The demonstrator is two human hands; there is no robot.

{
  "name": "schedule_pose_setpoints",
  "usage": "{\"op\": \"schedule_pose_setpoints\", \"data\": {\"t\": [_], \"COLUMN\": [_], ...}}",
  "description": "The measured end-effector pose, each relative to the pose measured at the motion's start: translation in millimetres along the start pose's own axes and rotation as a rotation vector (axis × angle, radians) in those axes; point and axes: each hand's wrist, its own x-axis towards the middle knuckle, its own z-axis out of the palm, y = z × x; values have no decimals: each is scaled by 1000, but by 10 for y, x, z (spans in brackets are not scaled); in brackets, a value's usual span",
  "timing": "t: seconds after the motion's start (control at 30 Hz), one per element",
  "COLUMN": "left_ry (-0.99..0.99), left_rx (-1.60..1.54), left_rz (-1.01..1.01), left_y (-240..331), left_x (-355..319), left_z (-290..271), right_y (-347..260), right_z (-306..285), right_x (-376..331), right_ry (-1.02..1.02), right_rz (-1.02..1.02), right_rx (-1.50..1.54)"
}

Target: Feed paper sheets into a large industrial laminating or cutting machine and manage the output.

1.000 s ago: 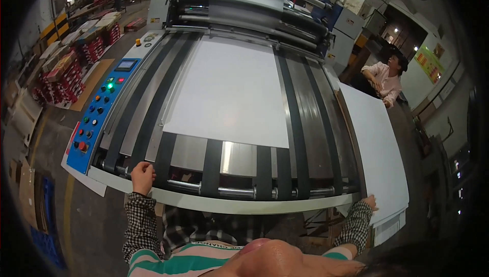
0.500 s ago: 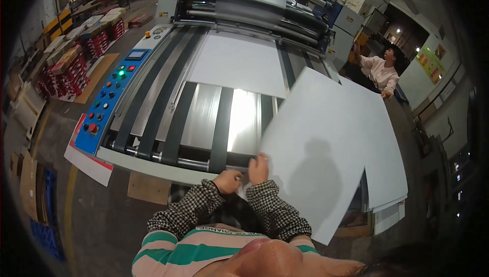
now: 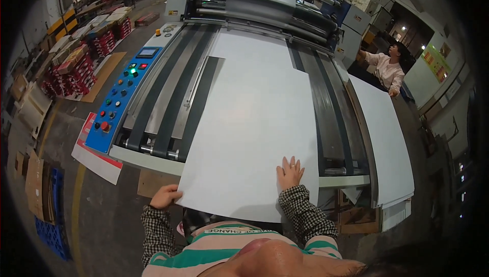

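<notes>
Now the big white sheet (image 3: 254, 139) lies on the machine's belted feed surface (image 3: 168, 98), where half a second ago it hung off to my right. My left hand (image 3: 164, 196) curls its fingers around the near corner; my right hand (image 3: 290, 172) presses flat, fingers spread. It looks placed for feeding.

Big white sheet (image 3: 254, 139) looking like matt, smooth paperboard. Machine bed (image 3: 173, 98) showing brushed grey metal with dull black rubbery belts (image 3: 196, 109). Rollers (image 3: 265, 2) gleaming, polished metal. Blue control panel (image 3: 122, 98) looking like painted metal with glossy plastic buttons. Sleeves (image 3: 300, 213) showing woven checked cloth. Floor (image 3: 102, 216) looking like rough concrete.
</notes>
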Motion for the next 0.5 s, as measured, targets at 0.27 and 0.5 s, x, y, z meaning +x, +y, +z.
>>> {"op": "schedule_pose_setpoints", "data": {"t": [0.27, 0.5], "left_ry": [88, 168], "left_rx": [-65, 41], "left_rz": [26, 135], "left_y": [160, 467], "left_x": [96, 646], "left_z": [-108, -394], "right_y": [-278, -482], "right_z": [64, 182], "right_x": [453, 1175], "right_ry": [-93, -127], "right_rz": [-162, -135], "right_rx": [32, -20]}}
